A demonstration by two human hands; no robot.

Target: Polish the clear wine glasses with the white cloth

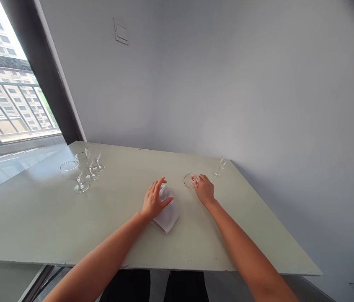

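Pale table, grey walls — right grip tight on glass, left grip half-open, empty, over cloth.

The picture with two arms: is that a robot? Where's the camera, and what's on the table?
No, those are a person's own bare hands. The camera is worn on their head, looking forward and down. The left hand is spread open over a folded, pale cloth. The right hand holds a clear glass; which way up is hard to tell. Three stemmed glasses stand on the table at the left, and another glass stands near the far right corner.
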